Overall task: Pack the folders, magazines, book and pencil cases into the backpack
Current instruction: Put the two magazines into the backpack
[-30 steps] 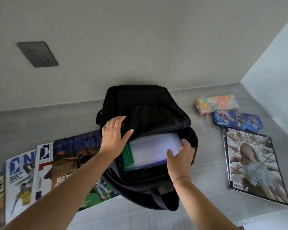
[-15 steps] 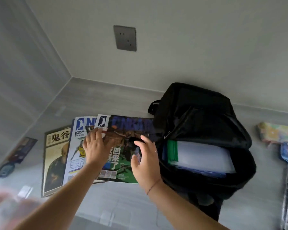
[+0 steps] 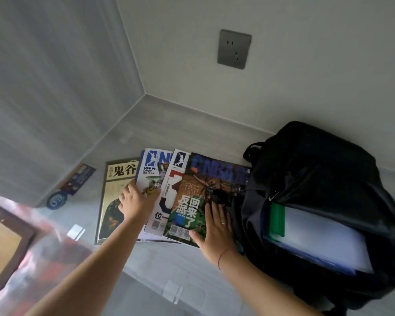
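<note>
Both hands lie flat, grip apart, on the fanned magazines (image 3: 183,197) on the worktop (image 3: 192,270): left hand (image 3: 136,200), right hand (image 3: 213,232). The backpack (image 3: 324,179) beside them holds the folders (image 3: 315,238).

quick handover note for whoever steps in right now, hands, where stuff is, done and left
Left hand: open, fingers on the fanned magazines' left side, over the white NBA magazine.
Right hand: open, flat on the green-cover magazine beside the backpack.
Neither hand grips anything yet.
Done: folders sit in the open backpack, green spine showing.
Left: three overlapped magazines and the brown-cover book at far left lie on the table. Pencil cases are out of view.
</note>
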A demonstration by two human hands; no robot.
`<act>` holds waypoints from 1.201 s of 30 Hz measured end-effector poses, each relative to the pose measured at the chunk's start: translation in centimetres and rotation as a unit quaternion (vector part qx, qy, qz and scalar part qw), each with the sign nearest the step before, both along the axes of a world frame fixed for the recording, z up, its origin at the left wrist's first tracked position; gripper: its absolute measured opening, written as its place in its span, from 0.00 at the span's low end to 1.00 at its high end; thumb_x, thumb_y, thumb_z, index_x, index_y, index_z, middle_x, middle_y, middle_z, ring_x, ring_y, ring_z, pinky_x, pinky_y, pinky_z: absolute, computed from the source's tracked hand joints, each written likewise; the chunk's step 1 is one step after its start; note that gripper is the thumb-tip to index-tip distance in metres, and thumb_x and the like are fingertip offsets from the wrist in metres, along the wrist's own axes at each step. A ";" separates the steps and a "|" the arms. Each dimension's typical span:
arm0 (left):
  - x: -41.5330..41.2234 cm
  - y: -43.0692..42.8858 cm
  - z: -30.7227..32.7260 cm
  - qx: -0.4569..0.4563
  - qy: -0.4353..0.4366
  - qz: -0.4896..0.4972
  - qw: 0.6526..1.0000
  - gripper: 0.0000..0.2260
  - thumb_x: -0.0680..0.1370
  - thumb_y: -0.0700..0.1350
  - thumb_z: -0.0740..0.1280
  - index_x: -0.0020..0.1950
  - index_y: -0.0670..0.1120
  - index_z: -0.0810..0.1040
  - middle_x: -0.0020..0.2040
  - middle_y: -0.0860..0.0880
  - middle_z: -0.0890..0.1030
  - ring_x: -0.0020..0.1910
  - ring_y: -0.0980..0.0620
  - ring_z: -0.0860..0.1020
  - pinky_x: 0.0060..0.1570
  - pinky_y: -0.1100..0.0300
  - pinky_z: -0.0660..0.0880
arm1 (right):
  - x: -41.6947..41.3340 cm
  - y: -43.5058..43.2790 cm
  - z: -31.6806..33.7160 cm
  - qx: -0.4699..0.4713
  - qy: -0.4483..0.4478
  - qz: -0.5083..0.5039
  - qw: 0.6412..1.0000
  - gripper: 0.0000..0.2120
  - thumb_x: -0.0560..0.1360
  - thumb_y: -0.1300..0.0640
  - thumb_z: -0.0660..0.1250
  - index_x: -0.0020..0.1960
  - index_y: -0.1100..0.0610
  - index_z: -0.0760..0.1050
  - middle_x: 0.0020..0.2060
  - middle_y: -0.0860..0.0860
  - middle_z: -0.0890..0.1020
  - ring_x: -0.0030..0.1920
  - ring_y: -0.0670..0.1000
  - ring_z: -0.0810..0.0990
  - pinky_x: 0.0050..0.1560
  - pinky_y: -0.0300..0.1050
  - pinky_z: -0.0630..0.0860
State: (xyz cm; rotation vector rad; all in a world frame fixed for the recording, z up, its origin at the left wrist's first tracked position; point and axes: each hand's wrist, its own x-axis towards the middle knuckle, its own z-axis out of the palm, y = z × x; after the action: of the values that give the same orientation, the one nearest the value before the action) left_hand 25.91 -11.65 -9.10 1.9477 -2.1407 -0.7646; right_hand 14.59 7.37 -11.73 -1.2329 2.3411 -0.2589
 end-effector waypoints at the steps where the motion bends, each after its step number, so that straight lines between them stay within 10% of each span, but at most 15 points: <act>1: 0.0 -0.4 0.4 0.013 -0.003 0.013 1.000 0.37 0.72 0.62 0.67 0.71 0.42 0.58 0.68 0.39 0.66 0.68 0.38 0.63 0.67 0.44 0.62 | 0.2 -0.4 0.1 -0.005 -0.001 0.012 1.000 0.53 0.57 0.26 0.27 0.77 0.53 0.37 0.76 0.51 0.36 0.75 0.53 0.32 0.69 0.47 0.26; 6: 0.5 -2.7 -0.1 0.142 0.083 0.033 0.986 0.48 0.55 0.73 0.71 0.64 0.43 0.67 0.56 0.42 0.77 0.50 0.44 0.78 0.49 0.46 0.79 | 1.9 -3.0 0.2 -0.034 -0.016 0.090 0.995 0.54 0.58 0.23 0.29 0.76 0.53 0.36 0.70 0.49 0.27 0.71 0.47 0.24 0.68 0.45 0.22; 10: 0.6 -3.2 0.4 0.147 0.056 0.013 0.987 0.44 0.60 0.62 0.77 0.65 0.39 0.64 0.52 0.44 0.76 0.47 0.47 0.77 0.34 0.59 0.72 | 3.2 -5.4 0.4 -0.024 -0.038 0.150 0.988 0.50 0.61 0.25 0.32 0.76 0.51 0.34 0.75 0.49 0.31 0.74 0.51 0.28 0.74 0.52 0.32; 22: 1.0 -4.6 -0.6 0.181 0.115 0.012 0.977 0.30 0.60 0.50 0.80 0.56 0.44 0.71 0.45 0.47 0.81 0.41 0.49 0.80 0.33 0.60 0.74 | -2.1 -4.4 0.1 -0.033 -0.095 -0.273 0.957 0.40 0.76 0.37 0.54 0.77 0.55 0.41 0.77 0.55 0.45 0.77 0.57 0.44 0.74 0.56 0.47; 32: 1.5 -4.5 -0.8 0.160 0.136 0.001 0.978 0.35 0.59 0.56 0.80 0.59 0.47 0.68 0.48 0.49 0.79 0.43 0.50 0.79 0.36 0.58 0.74 | -0.7 -5.3 0.3 -0.064 -0.093 -0.172 0.979 0.44 0.74 0.34 0.55 0.77 0.56 0.41 0.78 0.54 0.47 0.77 0.54 0.46 0.76 0.52 0.45; 36: 1.6 -4.5 0.1 0.175 0.174 -0.017 0.969 0.20 0.66 0.48 0.78 0.52 0.48 0.73 0.46 0.50 0.80 0.41 0.54 0.77 0.35 0.63 0.70 | 0.7 -6.8 0.2 -0.086 -0.124 -0.107 0.983 0.45 0.74 0.33 0.54 0.77 0.57 0.38 0.77 0.53 0.39 0.77 0.52 0.37 0.77 0.51 0.42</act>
State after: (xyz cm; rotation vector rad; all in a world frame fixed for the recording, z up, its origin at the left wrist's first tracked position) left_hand 27.54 -16.10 -9.00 1.7522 -1.9301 -1.4542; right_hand 15.29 0.62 -11.50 -0.9588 2.2658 -0.6605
